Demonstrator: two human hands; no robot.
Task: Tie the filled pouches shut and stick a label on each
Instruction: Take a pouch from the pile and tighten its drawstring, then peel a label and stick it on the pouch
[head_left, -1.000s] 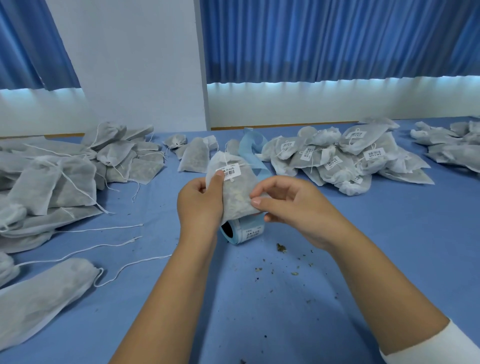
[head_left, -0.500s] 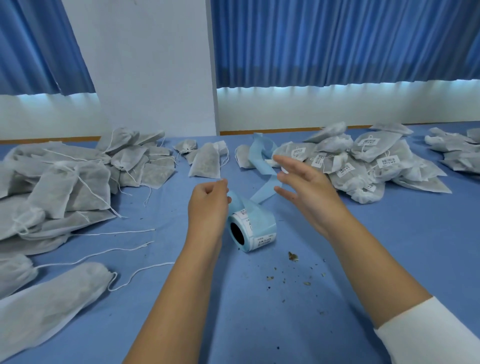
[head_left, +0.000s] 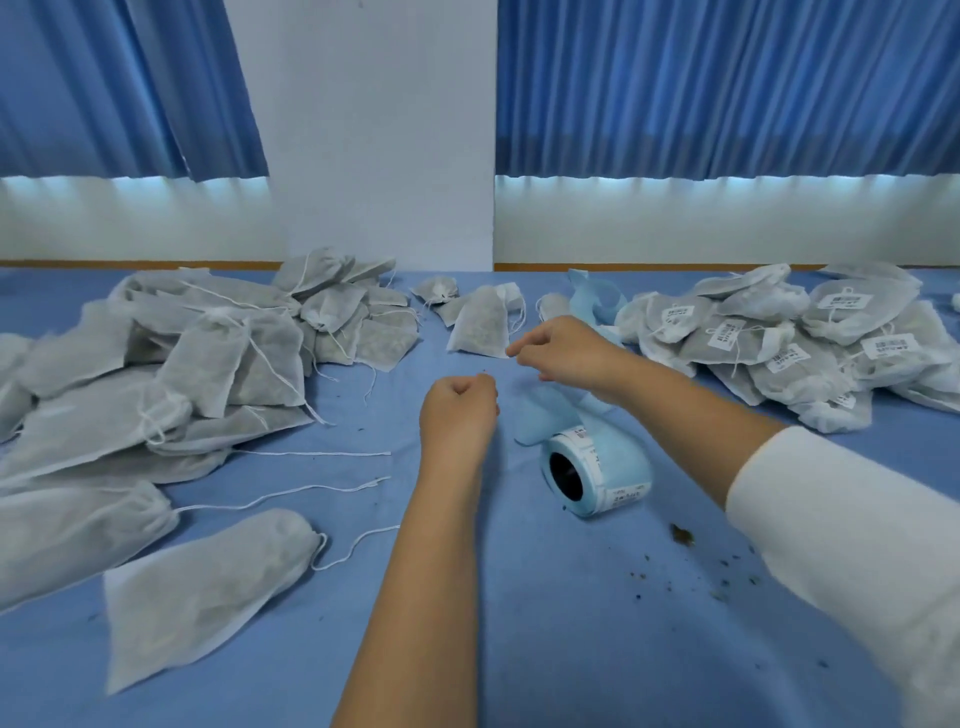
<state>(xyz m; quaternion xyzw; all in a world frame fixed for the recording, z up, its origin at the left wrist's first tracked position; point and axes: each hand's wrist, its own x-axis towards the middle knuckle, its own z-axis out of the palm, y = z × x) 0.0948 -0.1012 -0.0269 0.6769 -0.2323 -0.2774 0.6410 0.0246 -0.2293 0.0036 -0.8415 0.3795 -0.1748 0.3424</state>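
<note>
On a blue-covered table (head_left: 571, 623), two bare forearms are seen reaching away from the camera between heaps of grey mesh pouches. The step in hand is judged to be the picking up of an unlabelled pouch (head_left: 480, 327), which lies flat just beyond the hands, its drawstring at the far end. For this to be done well, the pouch should be taken near its neck and the string pulled tight and knotted before a label is peeled from the label roll (head_left: 597, 467). The roll lies on its side beside the right forearm, with blue backing strip (head_left: 545, 415) trailing from it. The right hand (head_left: 566, 353) is stretched forward, knuckles up, fingertips bunched at the pouch's near corner; whether that corner is pinched cannot be told. The left hand (head_left: 457, 410) is held nearer, curled into a fist with nothing seen in it. An unlabelled heap (head_left: 208, 364) lies at left, a labelled heap (head_left: 779, 338) at right.
</note>
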